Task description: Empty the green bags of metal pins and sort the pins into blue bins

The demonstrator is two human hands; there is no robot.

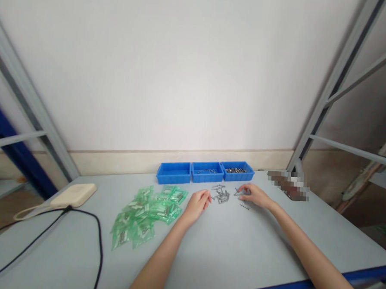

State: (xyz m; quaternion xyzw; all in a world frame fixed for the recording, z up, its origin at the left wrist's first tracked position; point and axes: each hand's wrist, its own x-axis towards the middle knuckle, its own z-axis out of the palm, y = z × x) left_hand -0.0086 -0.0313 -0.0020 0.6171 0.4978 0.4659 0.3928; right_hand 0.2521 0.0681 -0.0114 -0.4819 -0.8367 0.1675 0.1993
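A loose heap of grey metal screws (221, 194) lies on the pale grey table (229, 245), just beyond my hands. My left hand (196, 207) is curled at the heap's left side, its fingertips close to the screws. My right hand (253, 196) reaches in from the right, fingertips at a stray screw (237, 192). Whether either hand pinches a screw is too small to tell. Another single screw (244, 206) lies just below my right hand. Left of my left hand spreads a pile of small green plastic bags (144, 215) with metal parts inside.
Several blue plastic bins (207, 171) stand in a row at the back edge of the table, and some hold screws. A beige flat pad (74, 195) with a black cable (98, 247) lies at the left. A pixelated object (289, 185) sits back right, between grey metal shelf uprights (339, 79).
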